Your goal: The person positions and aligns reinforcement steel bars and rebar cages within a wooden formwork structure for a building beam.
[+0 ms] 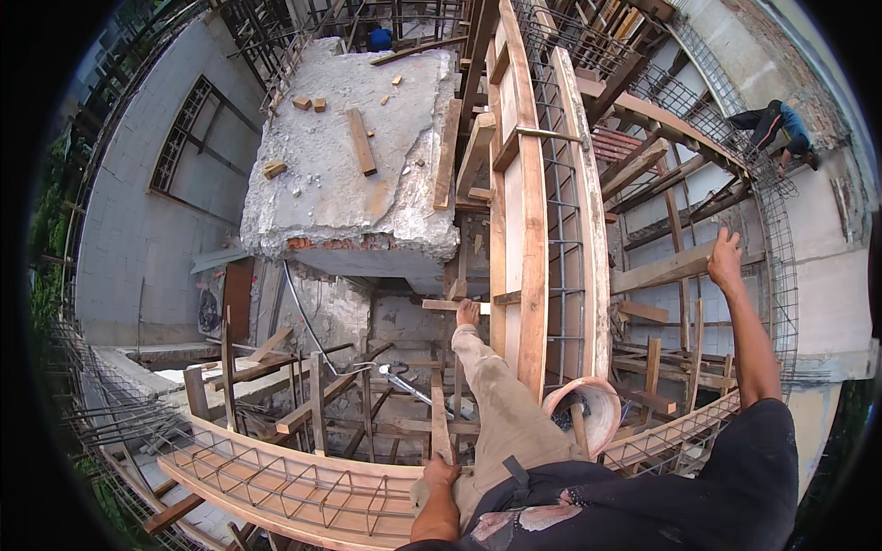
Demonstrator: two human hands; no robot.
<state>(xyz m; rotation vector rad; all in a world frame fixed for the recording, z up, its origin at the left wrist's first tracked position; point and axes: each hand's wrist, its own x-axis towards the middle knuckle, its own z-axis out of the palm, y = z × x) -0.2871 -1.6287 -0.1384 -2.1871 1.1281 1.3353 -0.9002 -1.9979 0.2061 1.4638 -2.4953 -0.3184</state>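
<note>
Timber (440, 415) sits gripped in the left hand (441, 472).

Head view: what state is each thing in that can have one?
Left hand: closed on the end of a wooden strip
Right hand: at the end of a wooden beam, grip unclear
Bucket: open, wooden handle showing inside
Concrete slab: edge broken, wood block lying on top
Long formwork: open on top, steel bars inside
</note>
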